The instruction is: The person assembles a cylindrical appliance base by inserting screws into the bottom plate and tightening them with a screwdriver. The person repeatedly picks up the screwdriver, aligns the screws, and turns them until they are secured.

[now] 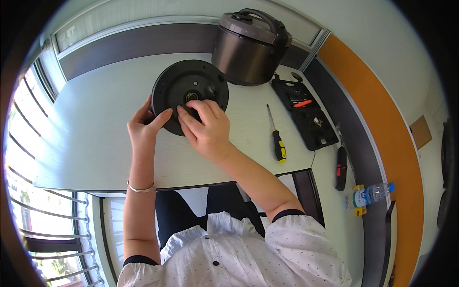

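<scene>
On the pale table (86,143), just in front of a dark cooker (248,45), lies a round black base (189,91), its near rim clasped by the left hand (143,129) while the right hand (208,131) pinches at its centre, a yellow-handled screwdriver (277,138) lying nearby.

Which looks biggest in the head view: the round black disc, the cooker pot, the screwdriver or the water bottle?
1. Cooker pot and round black disc: look about alike, too close to rank.
2. Screwdriver.
3. Water bottle, though it lies farther off.
</scene>
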Available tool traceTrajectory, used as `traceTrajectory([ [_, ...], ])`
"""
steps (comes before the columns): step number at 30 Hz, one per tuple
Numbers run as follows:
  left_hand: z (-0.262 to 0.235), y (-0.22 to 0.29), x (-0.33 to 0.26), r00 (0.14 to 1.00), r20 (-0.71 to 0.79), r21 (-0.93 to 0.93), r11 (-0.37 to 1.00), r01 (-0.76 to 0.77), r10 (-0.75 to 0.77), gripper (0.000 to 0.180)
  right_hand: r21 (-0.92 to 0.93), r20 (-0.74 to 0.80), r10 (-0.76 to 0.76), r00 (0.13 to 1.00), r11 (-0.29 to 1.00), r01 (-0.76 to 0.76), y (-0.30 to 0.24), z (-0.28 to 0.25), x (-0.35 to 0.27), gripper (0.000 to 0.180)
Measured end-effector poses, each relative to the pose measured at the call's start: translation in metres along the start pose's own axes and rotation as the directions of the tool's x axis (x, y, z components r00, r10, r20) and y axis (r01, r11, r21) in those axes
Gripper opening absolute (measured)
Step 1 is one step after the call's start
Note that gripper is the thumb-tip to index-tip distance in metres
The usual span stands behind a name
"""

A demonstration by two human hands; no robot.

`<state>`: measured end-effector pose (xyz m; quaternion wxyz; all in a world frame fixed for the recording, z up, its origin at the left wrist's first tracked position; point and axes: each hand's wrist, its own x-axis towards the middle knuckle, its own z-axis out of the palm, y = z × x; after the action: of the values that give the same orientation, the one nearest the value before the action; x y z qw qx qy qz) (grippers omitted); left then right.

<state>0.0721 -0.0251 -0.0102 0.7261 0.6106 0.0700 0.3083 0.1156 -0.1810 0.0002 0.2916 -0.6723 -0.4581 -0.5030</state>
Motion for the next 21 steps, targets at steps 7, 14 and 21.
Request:
traceTrajectory([
  [7,-0.001,0.001,-0.001,0.999,0.022,0.048,0.998,-0.028,0.027,0.069,-0.004,-0.01,-0.009,1.0,1.0,0.009,0.001,0.0,0.001,0.034],
  [14,-0.001,0.004,-0.001,1.0,0.013,0.114,0.993,0.014,-0.015,0.075,0.112,-0.068,0.162,0.984,0.982,-0.154,-0.004,-0.014,0.001,0.03],
  [21,-0.003,0.003,-0.001,1.0,-0.011,0.043,0.999,-0.009,0.009,0.063,-0.04,0.28,0.373,0.884,0.925,-0.378,0.043,-0.102,-0.019,0.026],
])
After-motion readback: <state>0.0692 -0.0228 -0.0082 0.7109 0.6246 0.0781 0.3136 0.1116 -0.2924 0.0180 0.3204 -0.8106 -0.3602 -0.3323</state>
